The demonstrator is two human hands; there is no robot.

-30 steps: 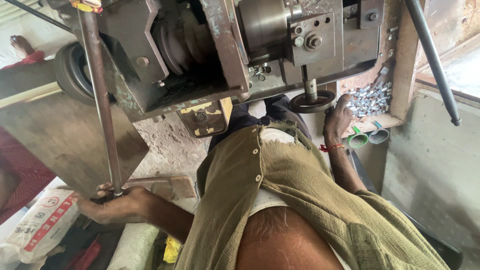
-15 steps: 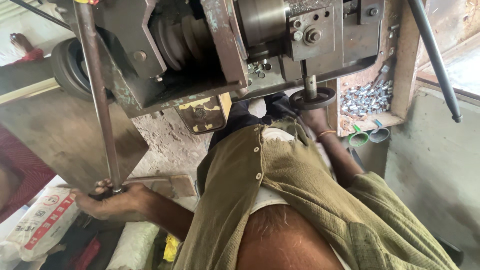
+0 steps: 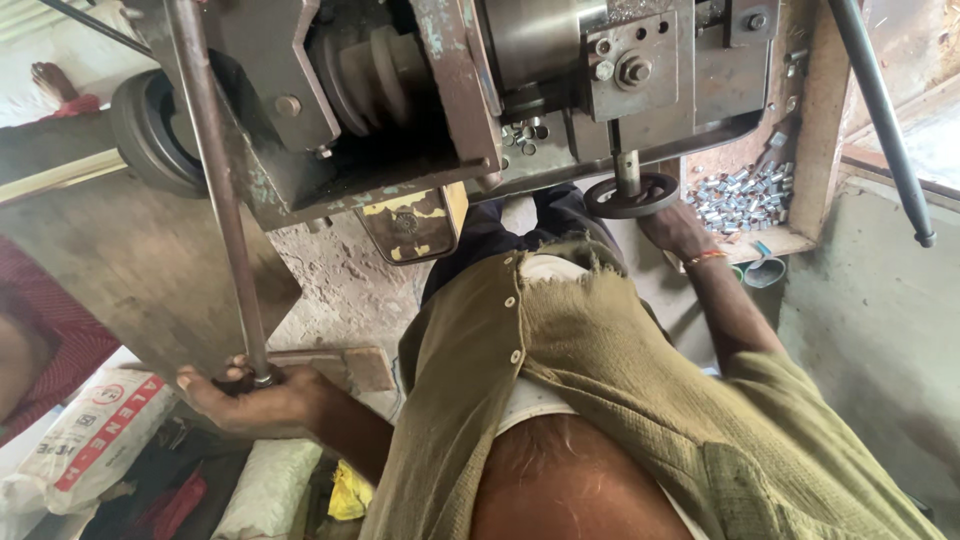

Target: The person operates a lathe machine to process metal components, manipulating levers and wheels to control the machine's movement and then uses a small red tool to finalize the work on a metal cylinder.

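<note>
Here the left hand (image 3: 255,400) is wrapped around the lower end of a long rusty steel lever rod (image 3: 215,190), fingers curled tight about it, and this grip sits in the same place as it did a second ago. The rod runs up and away to the top of the grey, paint-chipped iron machine (image 3: 400,110) that fills the upper part of the view.

The right hand (image 3: 675,228) has moved. A second ago it hovered lower, beside the green plastic pipe pieces (image 3: 765,270); half a second ago it had risen towards the machine; now it lies just under and against the small dark round metal handwheel (image 3: 632,195) on its short vertical shaft. From this angle I cannot tell whether the fingers are closed on the wheel or only rest on it. An orange thread band shows at that wrist.

Just beside the wheel, a wooden-edged tray (image 3: 810,150) holds a heap of small shiny metal cylinders (image 3: 740,192). The person wears an olive-green woven shirt (image 3: 620,390). At lower left a white printed sack (image 3: 95,440) lies on the floor, near the lever hand.
</note>
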